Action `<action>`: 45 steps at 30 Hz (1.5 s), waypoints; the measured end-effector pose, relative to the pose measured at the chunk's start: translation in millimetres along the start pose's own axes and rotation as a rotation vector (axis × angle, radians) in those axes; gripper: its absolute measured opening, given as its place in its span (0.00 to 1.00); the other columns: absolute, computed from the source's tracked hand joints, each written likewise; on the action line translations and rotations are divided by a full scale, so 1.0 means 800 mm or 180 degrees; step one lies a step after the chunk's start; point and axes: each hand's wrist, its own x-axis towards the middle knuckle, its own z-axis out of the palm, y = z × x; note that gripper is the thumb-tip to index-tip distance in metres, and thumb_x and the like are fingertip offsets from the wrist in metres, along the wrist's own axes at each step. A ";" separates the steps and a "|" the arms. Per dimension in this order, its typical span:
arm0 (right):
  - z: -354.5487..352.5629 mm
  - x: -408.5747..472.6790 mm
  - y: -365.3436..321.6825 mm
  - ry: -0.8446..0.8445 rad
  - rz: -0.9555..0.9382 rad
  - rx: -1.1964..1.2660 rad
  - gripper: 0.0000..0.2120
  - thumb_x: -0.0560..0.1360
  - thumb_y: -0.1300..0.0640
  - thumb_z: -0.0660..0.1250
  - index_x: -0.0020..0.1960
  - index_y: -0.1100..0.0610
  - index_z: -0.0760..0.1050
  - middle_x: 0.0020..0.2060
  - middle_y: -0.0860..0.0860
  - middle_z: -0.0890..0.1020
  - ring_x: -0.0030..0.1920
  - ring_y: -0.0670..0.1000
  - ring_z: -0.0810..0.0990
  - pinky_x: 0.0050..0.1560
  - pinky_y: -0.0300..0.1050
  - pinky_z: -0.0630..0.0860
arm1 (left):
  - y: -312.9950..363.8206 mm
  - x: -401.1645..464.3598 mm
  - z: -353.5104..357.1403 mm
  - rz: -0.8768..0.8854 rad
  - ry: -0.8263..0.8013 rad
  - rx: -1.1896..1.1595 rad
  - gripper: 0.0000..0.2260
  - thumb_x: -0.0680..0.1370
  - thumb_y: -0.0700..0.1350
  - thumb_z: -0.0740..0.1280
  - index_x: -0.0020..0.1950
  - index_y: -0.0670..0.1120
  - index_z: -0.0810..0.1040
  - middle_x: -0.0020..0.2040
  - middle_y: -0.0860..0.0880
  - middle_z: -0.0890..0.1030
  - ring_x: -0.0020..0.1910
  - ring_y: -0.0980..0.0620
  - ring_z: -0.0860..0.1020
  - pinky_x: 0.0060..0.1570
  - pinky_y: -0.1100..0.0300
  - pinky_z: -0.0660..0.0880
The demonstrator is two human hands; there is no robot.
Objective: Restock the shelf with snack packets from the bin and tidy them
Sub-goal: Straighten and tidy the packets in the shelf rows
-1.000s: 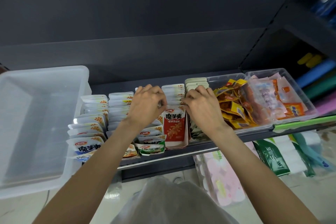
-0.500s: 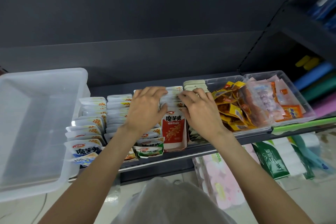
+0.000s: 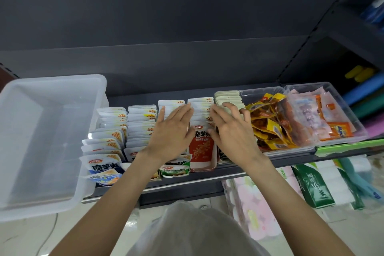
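Note:
Rows of white snack packets stand on the dark shelf (image 3: 207, 176). A red-fronted row (image 3: 201, 147) runs down the middle. My left hand (image 3: 173, 131) lies flat on the row left of it, fingers straight and stretched toward the back. My right hand (image 3: 230, 131) rests with straight fingers on the beige-green packets (image 3: 226, 96) just right of the red row. The two hands flank the red row, thumbs at its front packet. A blue-fronted row (image 3: 104, 167) and a green-fronted row (image 3: 174, 169) stand further left. The clear plastic bin (image 3: 52, 89) at far left holds nothing.
Two clear trays sit at the right of the shelf: one with yellow and orange packets (image 3: 270, 129), one with pink and orange packets (image 3: 318, 118). Tissue packs (image 3: 313, 185) lie on the level below. A dark back panel rises behind the shelf.
Both hands have uncurled and slid toward the back of the rows, fingers now straight over the packet tops. The red-fronted packet stands more exposed between them.

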 end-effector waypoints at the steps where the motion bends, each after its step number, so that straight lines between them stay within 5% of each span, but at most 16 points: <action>1: -0.002 -0.002 0.002 0.0079 0.0049 -0.0017 0.17 0.74 0.52 0.68 0.59 0.59 0.78 0.62 0.53 0.77 0.64 0.57 0.70 0.57 0.53 0.63 | -0.002 -0.001 -0.001 -0.0087 0.0286 -0.0179 0.21 0.81 0.51 0.56 0.73 0.48 0.65 0.74 0.50 0.65 0.72 0.52 0.62 0.73 0.50 0.48; 4: -0.008 -0.001 0.003 0.0302 0.0232 -0.0077 0.08 0.69 0.59 0.73 0.48 0.58 0.83 0.56 0.53 0.80 0.59 0.58 0.73 0.54 0.53 0.65 | -0.009 0.002 -0.002 -0.0320 0.1019 -0.0365 0.10 0.75 0.46 0.67 0.55 0.49 0.80 0.52 0.50 0.81 0.53 0.48 0.78 0.59 0.51 0.68; 8: -0.003 0.020 -0.004 0.0203 0.0375 -0.0240 0.05 0.65 0.59 0.77 0.39 0.55 0.83 0.41 0.51 0.79 0.46 0.56 0.74 0.44 0.50 0.70 | -0.012 0.012 -0.002 -0.0550 0.0917 -0.0638 0.04 0.74 0.48 0.70 0.48 0.52 0.82 0.40 0.57 0.83 0.44 0.55 0.80 0.54 0.56 0.70; 16: 0.011 0.035 -0.012 0.0105 0.0293 -0.0346 0.04 0.65 0.58 0.77 0.36 0.54 0.82 0.36 0.50 0.79 0.42 0.53 0.74 0.42 0.47 0.68 | -0.009 0.019 -0.003 -0.0710 0.0740 -0.0608 0.06 0.76 0.49 0.67 0.51 0.53 0.82 0.42 0.57 0.84 0.45 0.57 0.80 0.62 0.55 0.68; 23: 0.008 0.028 -0.008 0.0114 0.0325 -0.0140 0.06 0.65 0.58 0.76 0.40 0.54 0.82 0.39 0.51 0.80 0.43 0.54 0.75 0.42 0.48 0.69 | -0.003 0.015 -0.011 -0.0778 0.0773 -0.0821 0.06 0.75 0.49 0.68 0.49 0.52 0.83 0.41 0.56 0.84 0.43 0.57 0.81 0.59 0.52 0.72; 27: -0.019 0.020 -0.001 0.0313 0.0167 0.0769 0.08 0.70 0.56 0.73 0.49 0.55 0.81 0.45 0.52 0.81 0.49 0.54 0.76 0.48 0.49 0.72 | -0.008 0.003 -0.034 -0.0350 0.1381 -0.1048 0.06 0.76 0.48 0.66 0.46 0.50 0.82 0.39 0.56 0.83 0.36 0.58 0.78 0.45 0.58 0.76; 31: -0.050 0.022 0.001 0.0293 0.0239 0.2182 0.09 0.75 0.58 0.67 0.55 0.54 0.79 0.52 0.48 0.80 0.55 0.46 0.74 0.56 0.39 0.70 | -0.042 -0.029 -0.059 0.0252 0.2243 -0.0865 0.08 0.77 0.46 0.63 0.48 0.46 0.81 0.37 0.54 0.80 0.37 0.59 0.73 0.43 0.60 0.70; 34: -0.050 0.049 -0.007 0.0057 -0.0056 0.2550 0.10 0.76 0.57 0.67 0.57 0.53 0.78 0.51 0.45 0.80 0.54 0.45 0.76 0.56 0.40 0.70 | -0.076 -0.042 -0.064 0.0135 0.1835 -0.0424 0.09 0.75 0.49 0.63 0.48 0.48 0.81 0.38 0.53 0.81 0.39 0.54 0.75 0.45 0.59 0.70; 39: -0.006 0.116 -0.033 -0.0617 -0.0686 0.1257 0.18 0.78 0.55 0.62 0.68 0.52 0.70 0.62 0.49 0.77 0.64 0.51 0.70 0.61 0.46 0.62 | -0.096 -0.019 -0.052 0.0102 0.0841 0.0067 0.10 0.71 0.47 0.72 0.52 0.48 0.81 0.47 0.49 0.82 0.49 0.45 0.77 0.50 0.51 0.72; 45: 0.017 0.135 -0.046 -0.0773 -0.0644 0.0902 0.13 0.77 0.58 0.61 0.60 0.53 0.75 0.54 0.50 0.80 0.57 0.52 0.72 0.56 0.47 0.62 | -0.080 0.006 -0.033 0.0045 0.0340 0.0556 0.17 0.77 0.53 0.64 0.64 0.50 0.75 0.61 0.50 0.78 0.61 0.50 0.70 0.60 0.55 0.65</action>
